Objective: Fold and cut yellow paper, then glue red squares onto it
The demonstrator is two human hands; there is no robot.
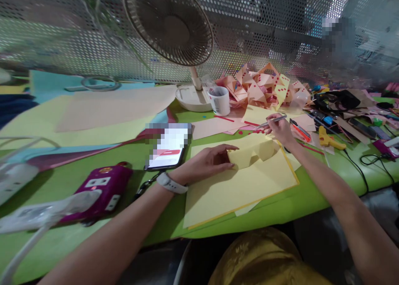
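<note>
My left hand [215,162] pinches the left end of a folded yellow paper piece [245,157] between thumb and fingers. The piece stands in zigzag folds on larger yellow sheets [237,197]. Held in my right hand [279,129] is a pair of silver tweezers [274,120], its tip pointing left over small red dots [257,131] just behind the folded piece. Red strips [251,123] and pink paper [212,127] lie near the tweezers. A white band circles my left wrist.
Left of the sheets lie a phone [168,145] and a purple power strip [106,189]. A fan [193,100] and white cup [220,101] stand behind, beside a pile of dotted folded papers [258,87]. A cutter [301,130] and yellow glue gun [330,139] are at right.
</note>
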